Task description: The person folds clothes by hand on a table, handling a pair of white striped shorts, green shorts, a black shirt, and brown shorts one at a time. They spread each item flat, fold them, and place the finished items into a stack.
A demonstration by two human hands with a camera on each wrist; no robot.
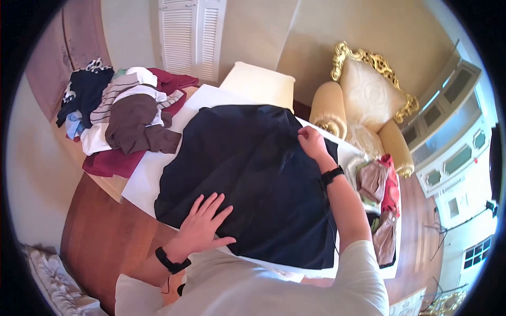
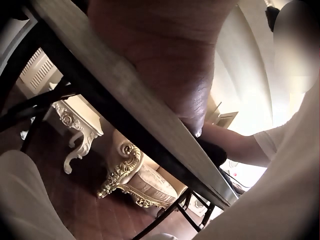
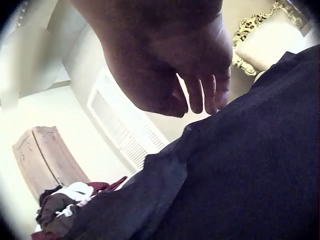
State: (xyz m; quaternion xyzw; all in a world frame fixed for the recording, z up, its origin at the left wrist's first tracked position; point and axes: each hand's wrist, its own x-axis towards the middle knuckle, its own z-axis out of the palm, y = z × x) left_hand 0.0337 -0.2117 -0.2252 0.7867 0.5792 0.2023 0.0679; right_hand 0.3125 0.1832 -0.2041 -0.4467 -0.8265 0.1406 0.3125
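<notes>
A large piece of black cloth (image 1: pixel 237 174) is spread over a white tabletop, with shallow wrinkles across it. Near its front-left edge my left hand (image 1: pixel 203 224) rests flat on the cloth, fingers spread. My right hand (image 1: pixel 313 142) is at the upper right edge of the cloth, fingers bent downward. The right wrist view shows those fingertips (image 3: pixel 196 107) right at the black fabric, with gaps between the fingers and thumb and no cloth raised between them. In the left wrist view the left palm (image 2: pixel 170 65) lies over the table edge (image 2: pixel 120 95).
A pile of mixed clothes (image 1: pixel 126 110) lies at the far left. More garments (image 1: pixel 377 184) lie along the table's right side. Behind stand a cream stool (image 1: pixel 258 84) and a gilded armchair (image 1: pixel 369 100). Dark table legs (image 2: pixel 165 220) show below.
</notes>
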